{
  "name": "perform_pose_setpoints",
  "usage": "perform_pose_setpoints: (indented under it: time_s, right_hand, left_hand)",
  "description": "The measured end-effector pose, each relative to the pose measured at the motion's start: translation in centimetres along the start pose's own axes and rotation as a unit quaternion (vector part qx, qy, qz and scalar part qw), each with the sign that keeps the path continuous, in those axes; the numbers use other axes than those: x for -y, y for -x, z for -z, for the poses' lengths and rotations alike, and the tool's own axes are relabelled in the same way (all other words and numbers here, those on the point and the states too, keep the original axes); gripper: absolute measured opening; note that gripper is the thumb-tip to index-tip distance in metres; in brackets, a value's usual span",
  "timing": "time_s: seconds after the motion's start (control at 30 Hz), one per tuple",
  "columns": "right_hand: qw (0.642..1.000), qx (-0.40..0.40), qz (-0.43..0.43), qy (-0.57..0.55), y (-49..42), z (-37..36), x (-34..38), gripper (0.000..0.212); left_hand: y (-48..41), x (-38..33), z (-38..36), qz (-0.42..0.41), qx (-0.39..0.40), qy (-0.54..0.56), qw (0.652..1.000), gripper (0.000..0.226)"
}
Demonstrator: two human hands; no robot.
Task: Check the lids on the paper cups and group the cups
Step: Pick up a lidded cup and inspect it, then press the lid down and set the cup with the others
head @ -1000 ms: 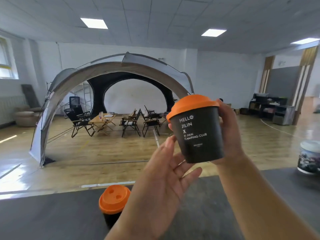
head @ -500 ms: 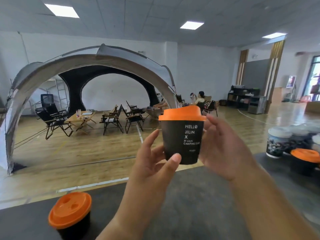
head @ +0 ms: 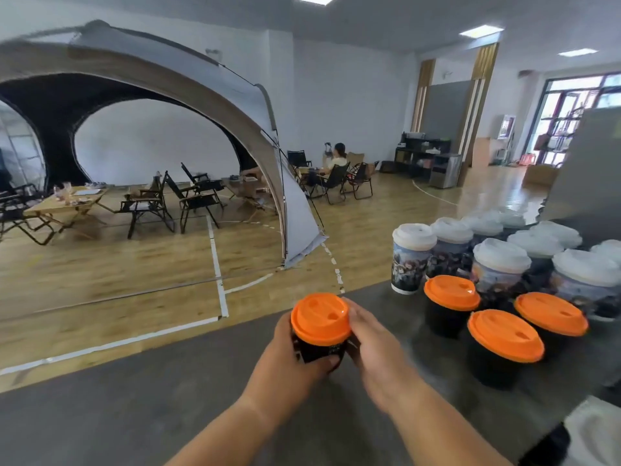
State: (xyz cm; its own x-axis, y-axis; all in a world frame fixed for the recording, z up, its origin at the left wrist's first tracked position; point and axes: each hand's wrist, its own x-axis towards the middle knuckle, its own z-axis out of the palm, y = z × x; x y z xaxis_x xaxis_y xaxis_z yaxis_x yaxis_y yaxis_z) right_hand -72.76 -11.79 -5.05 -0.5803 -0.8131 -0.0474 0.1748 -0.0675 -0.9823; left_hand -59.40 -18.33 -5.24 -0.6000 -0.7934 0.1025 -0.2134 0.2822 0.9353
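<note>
A black paper cup with an orange lid [head: 320, 319] sits between both hands just above the dark counter [head: 168, 408]. My left hand [head: 289, 359] wraps its body from the left, thumb across the front. My right hand [head: 371, 344] grips it from the right, fingers curled beside the lid. To the right stand three more black cups with orange lids [head: 452, 292] [head: 505, 334] [head: 551, 312]. Behind them is a cluster of several taller printed cups with white lids [head: 414, 237].
The counter's far edge runs diagonally in front of a wooden floor. A grey tent [head: 262, 136] with folding chairs and a low table stands beyond. A person sits at the back. A grey panel [head: 584, 163] rises at the right behind the white-lidded cups.
The cup came down from chest height to just above the counter and both hands now wrap it. The view swung right, bringing the grouped cups in; the lone orange-lidded cup at left is out of view.
</note>
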Motion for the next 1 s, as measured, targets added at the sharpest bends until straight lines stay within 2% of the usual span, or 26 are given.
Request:
perform_pose_setpoints:
  time_s: [0.13, 0.3, 0.47, 0.57, 0.63, 0.7, 0.77, 0.83, 1.0]
  right_hand:
    - [0.997, -0.07, -0.02, 0.021, -5.5, 3.5, -0.3, 0.031]
    - [0.993, -0.111, -0.046, 0.006, -10.7, 6.2, 0.4, 0.037]
    - [0.991, -0.126, -0.042, -0.025, -12.6, 7.7, 0.8, 0.037]
    - [0.988, -0.142, -0.053, -0.033, -12.7, 7.9, 0.2, 0.045]
    - [0.985, -0.16, -0.059, -0.037, -12.3, 8.1, -0.4, 0.052]
    - [0.979, -0.185, -0.072, -0.043, -11.0, 8.0, -0.2, 0.046]
    - [0.973, -0.209, -0.085, -0.055, -9.5, 7.8, -0.5, 0.043]
    - [0.968, -0.219, -0.094, -0.082, -7.7, 6.6, -0.6, 0.044]
    - [0.973, -0.154, -0.097, -0.142, -3.3, -1.2, -0.4, 0.015]
  left_hand:
    - [-6.1, -0.5, -4.8, 0.01, 0.0, -0.043, 0.999, 0.074]
    - [-12.9, -0.9, -8.8, -0.01, 0.023, -0.057, 0.998, 0.05]
    - [-16.0, -0.8, -10.6, 0.016, 0.024, -0.062, 0.998, 0.06]
    - [-16.4, -1.1, -11.3, 0.037, 0.028, -0.068, 0.997, 0.062]
    - [-16.1, -1.3, -11.3, 0.054, 0.032, -0.068, 0.996, 0.072]
    - [-15.0, -1.5, -10.6, 0.082, 0.039, -0.06, 0.994, 0.091]
    - [-13.4, -1.2, -8.9, 0.099, 0.03, -0.043, 0.994, 0.099]
    - [-11.1, -0.5, -6.2, 0.108, 0.018, -0.021, 0.994, 0.099]
    - [-3.9, 1.3, 3.0, 0.109, -0.01, 0.015, 0.994, 0.087]
